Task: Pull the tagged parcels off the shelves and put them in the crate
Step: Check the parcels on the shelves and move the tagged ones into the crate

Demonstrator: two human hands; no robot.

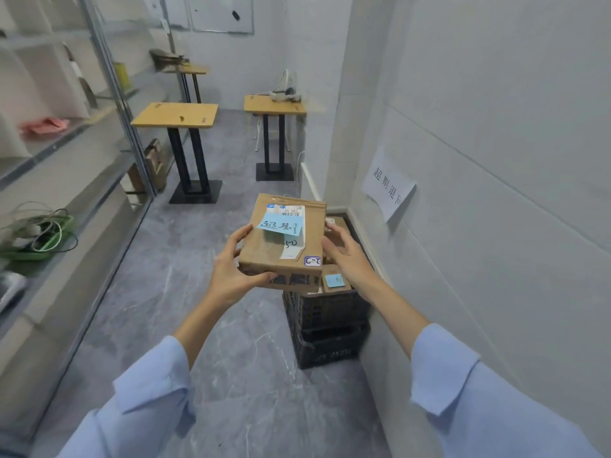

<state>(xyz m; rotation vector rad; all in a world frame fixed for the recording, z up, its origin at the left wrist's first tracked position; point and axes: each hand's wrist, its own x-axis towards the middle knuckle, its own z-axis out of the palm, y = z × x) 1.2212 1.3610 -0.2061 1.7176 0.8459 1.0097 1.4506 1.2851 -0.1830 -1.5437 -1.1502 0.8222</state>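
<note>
Holding a tagged parcel out over the crate, the person is at the drop-off step: the parcel is off the shelves and not yet set down.

The shelves (66, 153) run along the far left, well apart from both sets of fingers, and carry a green tangle of cable among other things.

The left hand (231, 269) grips the parcel's near left corner. Its thumb is on top and its fingers (261, 278) curl under the bottom edge, clamped on the cardboard.

The parcel (284, 239) sits between the two hands, roughly level and top face up. Its blue tag (280, 224) is stuck across the label, just beyond the left thumb.

The right hand (347, 259) is at the parcel's right edge, thumb and fingers curled round that side. Its hold looks lighter than the left's.

The crate (327, 315) stands on the floor below the right fingers, against the wall, black and latticed. Another tagged box (335, 280) lies in it, under the held parcel's near right corner, and the load looks close to the rim.

The next move, as I judge it, is to lower the parcel a little right and forward onto a flat spot on the load. The left fingers then need to slide out from under the base before either hand lets go, so the parcel doesn't tip off.
</note>
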